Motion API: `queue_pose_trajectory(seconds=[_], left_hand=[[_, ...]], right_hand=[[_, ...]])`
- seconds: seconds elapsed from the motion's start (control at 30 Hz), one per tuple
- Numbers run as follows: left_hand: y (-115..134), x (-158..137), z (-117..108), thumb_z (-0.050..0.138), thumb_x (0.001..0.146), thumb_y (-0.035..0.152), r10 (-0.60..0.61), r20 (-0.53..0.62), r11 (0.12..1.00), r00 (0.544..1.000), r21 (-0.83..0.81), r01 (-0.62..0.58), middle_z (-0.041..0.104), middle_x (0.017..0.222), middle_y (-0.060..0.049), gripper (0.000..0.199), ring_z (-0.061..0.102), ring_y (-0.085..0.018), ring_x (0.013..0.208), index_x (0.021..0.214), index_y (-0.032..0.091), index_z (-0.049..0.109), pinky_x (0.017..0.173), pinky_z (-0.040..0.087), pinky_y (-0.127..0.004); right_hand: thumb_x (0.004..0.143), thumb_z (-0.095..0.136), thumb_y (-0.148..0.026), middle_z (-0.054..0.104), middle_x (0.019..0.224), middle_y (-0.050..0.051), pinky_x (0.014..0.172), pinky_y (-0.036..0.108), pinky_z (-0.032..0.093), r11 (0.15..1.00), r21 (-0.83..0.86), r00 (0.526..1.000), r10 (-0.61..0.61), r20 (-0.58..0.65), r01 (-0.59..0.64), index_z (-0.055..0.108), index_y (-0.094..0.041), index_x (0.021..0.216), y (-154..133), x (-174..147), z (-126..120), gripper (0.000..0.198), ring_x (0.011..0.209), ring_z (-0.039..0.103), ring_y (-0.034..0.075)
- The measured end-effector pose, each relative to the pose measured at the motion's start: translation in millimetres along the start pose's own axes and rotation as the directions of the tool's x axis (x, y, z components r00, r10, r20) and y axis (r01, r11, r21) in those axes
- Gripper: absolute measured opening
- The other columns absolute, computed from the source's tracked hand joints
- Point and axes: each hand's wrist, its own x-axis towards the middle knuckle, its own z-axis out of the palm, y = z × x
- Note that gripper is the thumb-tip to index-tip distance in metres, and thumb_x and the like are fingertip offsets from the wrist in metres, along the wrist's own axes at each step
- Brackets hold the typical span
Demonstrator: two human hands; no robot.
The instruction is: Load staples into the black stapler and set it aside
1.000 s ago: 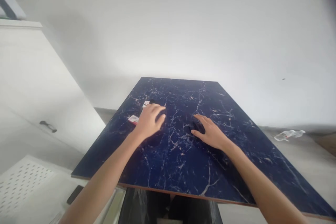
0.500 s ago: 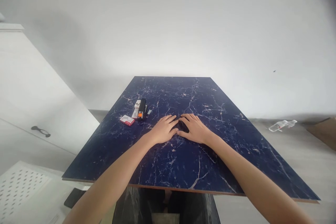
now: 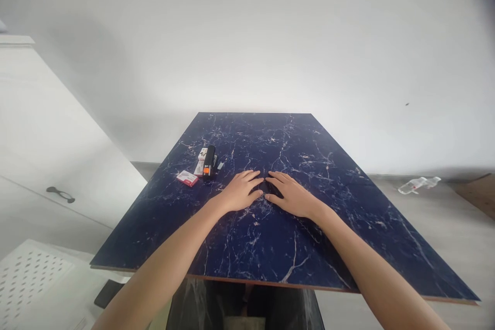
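Head view: released hands on a blue marbled tabletop (image 3: 255,139)

Left hand (image 3: 240,192) and right hand (image 3: 289,195) lie palms down, grips relaxed, fingertips nearly meeting. Left of them, a black stapler-like object (image 3: 209,157) lies beside a red-and-white box (image 3: 187,178).

Bare-Armed and Slim-Wristed

The person's left hand (image 3: 243,191) and right hand (image 3: 288,194) are both bare, with slim fingers (image 3: 250,174) and somewhat thicker thumbs (image 3: 255,195). The fingernails are too small to make out. The wrists (image 3: 219,204) are narrow and uncovered, and the left forearm (image 3: 174,258) and right forearm (image 3: 363,255) run bare to where the view cuts them off. Each has a smooth, even outline, slender at the hand and steadily broader toward the lower edge. Lower down, between them, dark shapes (image 3: 270,305) appear, too shadowed to tell whether they are clothing.
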Motion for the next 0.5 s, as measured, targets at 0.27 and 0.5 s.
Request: queue_pose_trajectory(seconds=[0.27, 0.5], left_hand=[[1.5, 0.3, 0.9, 0.03, 0.105, 0.057, -0.002, -0.002, 1.0, 1.0, 0.01, 0.002, 0.03, 0.166, -0.004, 0.056, 0.022, -0.032, 0.154, 0.154, 0.032, 0.043, 0.122, 0.023, -0.055], [0.8, -0.3, 1.5, 0.03, 0.105, 0.057, -0.002, 0.0, 1.0, 1.0, 0.016, 0.002, 0.029, 0.166, -0.004, 0.056, 0.022, -0.031, 0.154, 0.155, 0.032, 0.042, 0.122, 0.022, -0.054]], right_hand=[[0.098, 0.037, -0.067, 0.033, 0.164, 0.009, 0.124, 0.052, 0.025, 1.0, -0.01, 1.0, -0.001, -0.005, 0.001, 0.045, -0.025, 0.154, -1.2, -0.8, -0.6, 0.07, 0.152, 0.028, 0.034], [0.098, 0.035, -0.068, 0.032, 0.165, 0.009, 0.124, 0.053, 0.025, 1.0, -0.014, 1.0, -0.003, 0.005, 0.003, 0.045, -0.023, 0.154, -1.6, -1.4, -1.3, 0.072, 0.152, 0.028, 0.034]])
